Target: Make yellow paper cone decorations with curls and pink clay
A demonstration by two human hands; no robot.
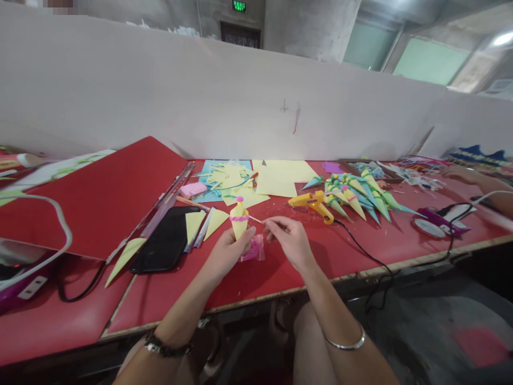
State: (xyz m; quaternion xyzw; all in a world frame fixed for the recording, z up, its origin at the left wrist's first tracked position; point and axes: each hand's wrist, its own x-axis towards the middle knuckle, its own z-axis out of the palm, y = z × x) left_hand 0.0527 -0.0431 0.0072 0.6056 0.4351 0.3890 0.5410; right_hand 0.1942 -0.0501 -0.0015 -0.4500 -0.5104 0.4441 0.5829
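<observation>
My left hand [227, 251] is closed round the lower part of a yellow paper cone [240, 227], which stands point down. A bumpy pink trim [239, 218] circles its rim, and a pink ball [240, 199] tops the yellow piece rising above it. Between the fingertips of my right hand [289, 240] is a thin pale stick [255, 219], its far end close to the trim; whether it touches is hard to tell. Beneath the hands lies a clear bag with pink contents [256, 248]. A yellow glue gun [312, 204] rests to the right of my right hand.
Finished-looking paper cones [355, 195] are heaped at the right. Yellow sheets [284, 176] and scraps [232, 179] lie behind. A black phone [164, 240] and cut yellow pieces [195, 225] sit left, beside a red board [96, 198]. Another person's hand [460, 174] reaches in at far right.
</observation>
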